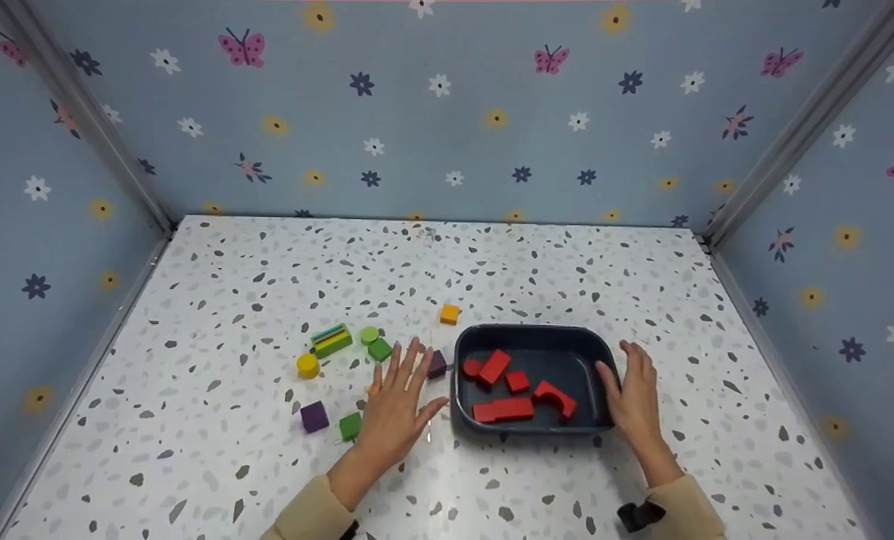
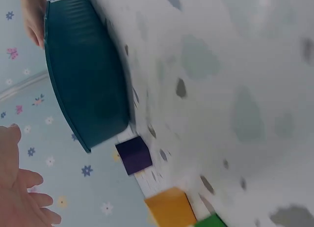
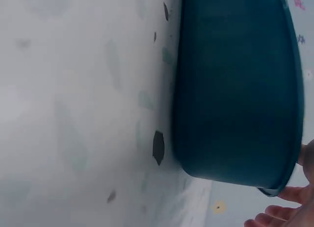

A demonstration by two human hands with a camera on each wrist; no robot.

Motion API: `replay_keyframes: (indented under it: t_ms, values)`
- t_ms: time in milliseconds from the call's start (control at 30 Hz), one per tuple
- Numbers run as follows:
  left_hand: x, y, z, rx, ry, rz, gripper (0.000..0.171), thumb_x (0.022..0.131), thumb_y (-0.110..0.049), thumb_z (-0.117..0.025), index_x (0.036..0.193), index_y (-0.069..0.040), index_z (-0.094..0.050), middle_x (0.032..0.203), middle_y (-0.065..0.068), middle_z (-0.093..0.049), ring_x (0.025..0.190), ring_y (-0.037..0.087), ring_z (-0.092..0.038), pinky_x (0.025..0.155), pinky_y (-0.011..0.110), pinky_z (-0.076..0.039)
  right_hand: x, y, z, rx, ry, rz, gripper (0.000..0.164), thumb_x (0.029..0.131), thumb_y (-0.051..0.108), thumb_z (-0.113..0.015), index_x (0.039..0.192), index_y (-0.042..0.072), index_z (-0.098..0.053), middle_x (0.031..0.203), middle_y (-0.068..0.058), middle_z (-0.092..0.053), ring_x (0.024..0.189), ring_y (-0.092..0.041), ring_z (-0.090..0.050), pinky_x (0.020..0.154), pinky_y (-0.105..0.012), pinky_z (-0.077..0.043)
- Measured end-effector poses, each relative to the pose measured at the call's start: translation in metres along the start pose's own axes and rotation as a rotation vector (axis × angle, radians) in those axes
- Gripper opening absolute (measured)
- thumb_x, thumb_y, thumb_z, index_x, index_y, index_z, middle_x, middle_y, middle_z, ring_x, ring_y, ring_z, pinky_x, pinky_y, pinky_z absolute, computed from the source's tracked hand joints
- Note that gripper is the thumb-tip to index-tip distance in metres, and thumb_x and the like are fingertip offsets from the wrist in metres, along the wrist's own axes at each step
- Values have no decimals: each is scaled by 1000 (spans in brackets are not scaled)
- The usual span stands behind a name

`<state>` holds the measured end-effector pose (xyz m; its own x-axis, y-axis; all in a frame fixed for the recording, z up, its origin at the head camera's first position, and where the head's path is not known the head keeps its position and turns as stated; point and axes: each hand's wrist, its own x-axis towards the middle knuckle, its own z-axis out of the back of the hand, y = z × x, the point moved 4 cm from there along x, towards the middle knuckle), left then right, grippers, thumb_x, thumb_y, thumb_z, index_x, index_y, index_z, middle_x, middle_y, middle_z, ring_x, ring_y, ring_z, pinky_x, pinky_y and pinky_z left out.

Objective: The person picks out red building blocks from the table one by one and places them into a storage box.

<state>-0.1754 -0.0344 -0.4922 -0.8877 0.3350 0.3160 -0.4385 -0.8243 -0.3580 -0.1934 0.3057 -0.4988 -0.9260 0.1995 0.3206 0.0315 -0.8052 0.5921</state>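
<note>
A dark blue tub [image 1: 537,431] holds several red blocks [image 1: 513,409], among them an arch [image 1: 554,399] and a small cylinder [image 1: 472,367]. My right hand [image 1: 636,401] is at the tub's right rim, thumb over the edge and fingers spread outside it. In the right wrist view the fingertips [image 3: 292,193] lie right at the rim's corner. To the left of the tub, my left hand [image 1: 393,416] hovers with straight, spread fingers and nothing in it. It partly hides an orange block, seen in the left wrist view as an orange block [image 2: 171,207] near a purple cube [image 2: 134,155].
Left of the tub lie a yellow cylinder [image 1: 307,366], a purple cube [image 1: 314,417], green blocks [image 1: 379,349], a light green disc [image 1: 370,334] and a striped block [image 1: 331,341]. An orange cube [image 1: 449,314] sits behind the tub. Patterned walls [image 1: 447,112] enclose the speckled table [image 1: 267,277].
</note>
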Motion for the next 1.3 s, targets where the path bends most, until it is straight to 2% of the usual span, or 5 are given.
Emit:
replay_keyframes:
  t_ms: [200, 567, 767, 1000, 1300]
  values:
    - [-13, 24, 13, 19, -33, 70, 72, 85, -50, -50, 142, -12, -27, 148, 11, -15, 134, 32, -7, 101, 57, -10, -23, 10, 11, -150, 123, 99, 67, 86, 32, -59, 138, 2, -29, 143, -25, -19, 128, -44, -15, 93, -65, -15]
    - [-41, 54, 29, 76, 26, 226, 80, 82, -58, -49, 144, -13, -22, 150, 9, -7, 135, 33, -1, 99, 61, -3, -50, 33, 21, -310, 355, 74, 77, 84, 49, -54, 144, 18, -18, 149, -14, 0, 133, -39, 2, 96, -64, -3]
    - [-53, 62, 36, 72, 51, 276, 82, 81, -56, -53, 143, -11, -22, 149, 12, -7, 134, 36, -1, 98, 63, -1, -58, 43, 24, -318, 369, 95, 78, 82, 50, -55, 144, 20, -19, 150, -13, 0, 133, -39, 0, 96, -64, -3]
    - [-61, 66, 37, 85, 123, 349, 87, 80, -65, -42, 144, -10, -18, 149, 12, -1, 133, 37, 1, 97, 64, -2, -63, 48, 24, -292, 382, 99, 77, 82, 48, -57, 144, 19, -21, 150, -12, 1, 132, -40, -3, 95, -65, -3]
    - [-66, 64, 35, 55, 129, 378, 85, 82, -54, -53, 144, -10, -15, 150, 12, 3, 133, 38, 2, 97, 64, -1, -66, 50, 23, -254, 366, 107, 78, 81, 46, -60, 143, 18, -22, 149, -14, -2, 132, -40, -3, 95, -64, -3]
